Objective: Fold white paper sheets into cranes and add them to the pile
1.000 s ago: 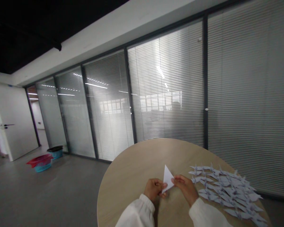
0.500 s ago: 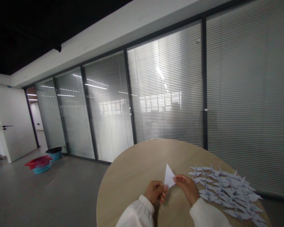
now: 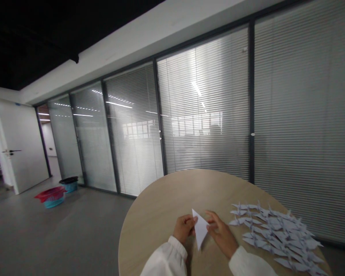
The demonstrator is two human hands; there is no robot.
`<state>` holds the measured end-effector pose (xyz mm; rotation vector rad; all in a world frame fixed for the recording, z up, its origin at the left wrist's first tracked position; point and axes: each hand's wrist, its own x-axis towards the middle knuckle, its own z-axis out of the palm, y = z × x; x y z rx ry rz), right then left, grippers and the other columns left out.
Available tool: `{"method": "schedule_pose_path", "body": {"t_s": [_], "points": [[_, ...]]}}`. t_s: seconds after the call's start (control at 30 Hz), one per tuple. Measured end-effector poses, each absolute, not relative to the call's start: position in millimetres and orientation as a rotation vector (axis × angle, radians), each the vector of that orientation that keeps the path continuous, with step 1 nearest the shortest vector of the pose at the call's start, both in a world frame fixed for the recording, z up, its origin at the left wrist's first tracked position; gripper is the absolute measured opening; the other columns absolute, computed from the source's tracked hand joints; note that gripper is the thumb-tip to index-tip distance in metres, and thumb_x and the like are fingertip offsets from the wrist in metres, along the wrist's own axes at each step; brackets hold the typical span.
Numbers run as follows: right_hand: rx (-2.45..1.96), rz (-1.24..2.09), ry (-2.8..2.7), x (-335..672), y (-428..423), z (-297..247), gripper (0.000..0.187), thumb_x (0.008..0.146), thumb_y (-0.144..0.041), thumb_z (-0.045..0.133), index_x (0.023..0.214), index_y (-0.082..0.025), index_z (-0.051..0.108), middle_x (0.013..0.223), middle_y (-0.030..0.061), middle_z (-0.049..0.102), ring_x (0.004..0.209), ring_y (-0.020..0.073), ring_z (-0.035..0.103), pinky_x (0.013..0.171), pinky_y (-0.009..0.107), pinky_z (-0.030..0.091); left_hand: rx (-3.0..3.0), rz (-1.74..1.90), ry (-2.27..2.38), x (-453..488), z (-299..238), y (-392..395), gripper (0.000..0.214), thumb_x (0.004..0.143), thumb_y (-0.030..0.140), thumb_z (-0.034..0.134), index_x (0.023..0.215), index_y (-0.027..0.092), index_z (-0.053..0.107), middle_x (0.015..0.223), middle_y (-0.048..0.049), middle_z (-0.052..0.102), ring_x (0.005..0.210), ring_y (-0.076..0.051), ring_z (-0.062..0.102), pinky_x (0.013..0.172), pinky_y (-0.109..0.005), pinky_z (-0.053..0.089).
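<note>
A white sheet of folded paper (image 3: 200, 230), kite-like in outline with a point at the top and another at the bottom, is held just above the round table (image 3: 161, 199). My left hand (image 3: 184, 228) pinches its left edge between thumb and fingers. At the right corner, my right hand (image 3: 220, 233) has its thumb and lower fingers on the paper, while the index finger is lifted off. To the right of that hand lie several white paper cranes (image 3: 278, 230), set close together in rows.
A wall of glass panels with blinds (image 3: 204, 107) runs behind the table. On the floor at left stand a blue basin with a red liner (image 3: 53, 197) and another with a black liner (image 3: 70, 184). Farther left, a white door (image 3: 24, 142) is ajar.
The folded paper has turned in my hands, from one tip pointing up to a kite shape with its lower tip toward me. My left hand has shifted its grip higher; the right index finger has lifted.
</note>
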<state>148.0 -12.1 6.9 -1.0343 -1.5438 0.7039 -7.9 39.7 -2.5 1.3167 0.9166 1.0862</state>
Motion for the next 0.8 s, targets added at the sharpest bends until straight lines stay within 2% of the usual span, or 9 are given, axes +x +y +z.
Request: {"method": "schedule_pose_path", "body": {"t_s": [0.1,0.2,0.27,0.37,0.43,0.53,0.67,0.8], "points": [[-0.970,0.422,-1.714,145.9,-16.8,8.7,0.037,0.067,-0.016,0.050,0.103,-0.025,0.056,0.112,0.0061,0.052,0.107,0.0213,0.044,0.095,0.038,0.032,1.275,1.132,0.868,-9.0,-4.7,40.6,0.041,0.055,0.050,0.066,0.056,0.010,0.055,0.040,0.0056,0.042,0.035,-0.004,0.033,0.037,-0.018,0.020],[-0.986,0.354,-1.800,143.7,-19.6,10.7,0.031,0.061,-0.010,0.055,0.086,-0.026,0.064,0.117,0.0049,0.048,0.113,0.0219,0.038,0.097,0.039,0.028,1.254,1.156,0.813,-8.2,-3.4,38.1,0.039,0.057,0.048,0.066,0.057,0.010,0.056,0.040,0.0056,0.042,0.035,-0.003,0.032,0.037,-0.018,0.020],[-1.002,0.380,-1.801,142.7,-20.3,12.1,0.022,0.061,-0.013,0.060,0.078,-0.025,0.066,0.115,0.0054,0.049,0.111,0.0226,0.040,0.096,0.039,0.030,1.239,1.147,0.804,-7.7,-2.2,36.5,0.038,0.056,0.047,0.067,0.058,0.010,0.058,0.040,0.0052,0.043,0.035,-0.004,0.033,0.037,-0.018,0.022],[-1.010,0.436,-1.752,142.9,-19.4,13.1,0.008,0.068,-0.024,0.059,0.072,-0.023,0.065,0.106,0.0067,0.053,0.104,0.0217,0.045,0.092,0.038,0.033,1.209,1.099,0.799,-7.4,-1.4,35.2,0.039,0.051,0.045,0.070,0.063,0.009,0.062,0.045,0.0030,0.049,0.040,-0.006,0.040,0.042,-0.019,0.032],[-1.020,0.447,-1.693,144.5,-17.1,12.3,0.013,0.073,-0.030,0.054,0.071,-0.022,0.064,0.099,0.0066,0.055,0.098,0.0203,0.048,0.088,0.035,0.036,1.197,1.049,0.769,-6.7,-1.4,34.3,0.041,0.049,0.044,0.072,0.070,0.010,0.063,0.054,0.0004,0.054,0.048,-0.009,0.048,0.051,-0.022,0.040],[-1.055,0.448,-1.622,147.6,-12.2,8.8,0.018,0.074,-0.034,0.053,0.068,-0.020,0.062,0.090,0.0052,0.056,0.091,0.0190,0.052,0.084,0.031,0.038,1.200,0.989,0.744,-3.7,-0.9,31.7,0.044,0.050,0.048,0.069,0.072,0.010,0.064,0.059,-0.0011,0.055,0.056,-0.012,0.052,0.062,-0.029,0.045],[-1.109,0.457,-1.586,149.4,-7.4,3.3,0.019,0.072,-0.035,0.053,0.064,-0.020,0.060,0.083,0.0039,0.055,0.086,0.0184,0.053,0.081,0.030,0.039,1.230,0.954,0.793,1.4,2.5,27.1,0.047,0.057,0.054,0.061,0.069,0.009,0.064,0.054,0.0011,0.049,0.054,-0.011,0.048,0.063,-0.031,0.046],[-1.136,0.494,-1.580,149.1,-6.3,0.7,0.021,0.072,-0.036,0.053,0.061,-0.019,0.058,0.080,0.0035,0.055,0.082,0.0179,0.053,0.079,0.029,0.040,1.309,0.935,0.759,2.1,6.1,23.7,0.045,0.057,0.051,0.063,0.073,0.009,0.066,0.056,0.0011,0.051,0.054,-0.009,0.047,0.064,-0.029,0.046]]}}
